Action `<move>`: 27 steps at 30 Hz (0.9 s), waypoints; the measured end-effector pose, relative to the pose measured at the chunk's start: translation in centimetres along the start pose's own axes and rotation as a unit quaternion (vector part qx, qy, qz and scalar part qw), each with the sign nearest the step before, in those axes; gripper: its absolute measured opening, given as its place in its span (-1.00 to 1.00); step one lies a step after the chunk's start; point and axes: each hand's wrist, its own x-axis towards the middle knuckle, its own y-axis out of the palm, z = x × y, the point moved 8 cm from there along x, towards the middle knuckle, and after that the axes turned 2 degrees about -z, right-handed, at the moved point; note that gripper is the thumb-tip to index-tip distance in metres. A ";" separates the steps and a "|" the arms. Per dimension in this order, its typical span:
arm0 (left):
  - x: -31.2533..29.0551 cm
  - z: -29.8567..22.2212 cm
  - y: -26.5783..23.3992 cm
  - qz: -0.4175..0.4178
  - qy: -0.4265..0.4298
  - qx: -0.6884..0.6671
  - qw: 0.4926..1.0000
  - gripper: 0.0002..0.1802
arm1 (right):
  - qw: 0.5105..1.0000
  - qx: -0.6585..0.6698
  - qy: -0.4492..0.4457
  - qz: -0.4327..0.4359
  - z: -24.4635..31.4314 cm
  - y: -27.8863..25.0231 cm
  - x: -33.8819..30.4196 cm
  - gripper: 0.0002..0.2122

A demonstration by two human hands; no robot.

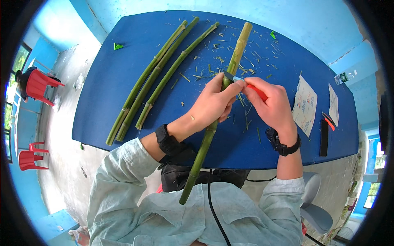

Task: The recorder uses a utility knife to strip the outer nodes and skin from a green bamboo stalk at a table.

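- Blue tabletop (123, 106) fills the middle of the frame, set in a room with pale blue walls and a grey floor; red plastic chairs (35, 84) stand at the left edge.
- Your left hand (211, 102) is wrapped closed round a long green stalk (205, 143) at centre frame. It grips just below the cutting point, probably so the stalk cannot roll or slide.
- That stalk runs diagonally: its upper end (245, 30) rests on the table near the top centre, its lower end hangs off the near table edge toward your lap. The table carries the far end, so one hand is enough to steady it.
- Your right hand (273, 106) is closed on a knife with a red handle (257, 92). The blade (230, 76) lies against the stalk just above the left-hand fingers, with your left thumb near its back, seemingly to guide the cut.
- Green shavings (221, 57) lie scattered on the table round the upper stalk, mostly above and right of your hands.
- Three more green stalks (160, 74) lie side by side at the upper left of the table, well apart from your hands and out of the blade's way.
- Two printed paper sheets (305, 104) and a dark flat tool with a red part (325, 131) sit at the right of the table, clear of the shavings.
- Black wristbands sit on both wrists; a black cable (213, 205) runs down over your shirt at bottom centre.
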 end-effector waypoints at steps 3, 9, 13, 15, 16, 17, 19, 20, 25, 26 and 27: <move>0.1 0.2 0.2 0.009 -0.002 0.005 1.000 -0.60 | 1.000 0.016 0.000 0.006 -0.2 0.0 0.0 -0.77; 0.2 0.9 0.0 0.010 0.008 0.031 0.999 -0.55 | 0.999 -0.037 0.002 -0.013 0.3 -0.2 -0.2 -0.74; 0.1 1.0 -0.3 -0.016 -0.001 0.042 0.999 -0.53 | 0.994 -0.097 -0.025 -0.050 0.9 0.2 -0.2 -0.72; 0.1 1.0 -0.5 -0.029 -0.010 0.043 0.999 -0.52 | 0.994 -0.097 -0.019 -0.052 0.6 0.3 -0.1 -0.73; 0.1 1.0 -0.5 -0.033 -0.012 0.047 0.998 -0.51 | 0.994 -0.097 -0.015 -0.049 0.4 0.3 -0.1 -0.73; 0.1 1.0 -0.5 -0.037 -0.014 0.052 0.998 -0.51 | 0.994 -0.098 -0.011 -0.046 0.3 0.3 -0.1 -0.73; 0.2 1.2 -0.6 -0.042 -0.017 0.054 0.998 -0.50 | 0.987 -0.141 -0.026 -0.069 1.0 0.1 -0.2 -0.74; 0.3 1.3 -0.6 -0.045 -0.019 0.055 0.997 -0.49 | 0.983 -0.162 -0.034 -0.081 1.3 0.1 -0.2 -0.75; 0.0 0.9 -0.7 -0.070 -0.032 0.059 0.995 -0.43 | 0.981 -0.178 -0.026 -0.079 1.5 0.3 0.1 -0.75; 0.0 0.9 -0.8 -0.075 -0.030 0.063 0.995 -0.42 | 0.981 -0.179 -0.022 -0.077 1.5 0.3 0.2 -0.75; 0.0 0.9 -0.8 -0.079 -0.034 0.068 0.994 -0.41 | 0.979 -0.185 -0.025 -0.086 1.7 0.3 0.1 -0.75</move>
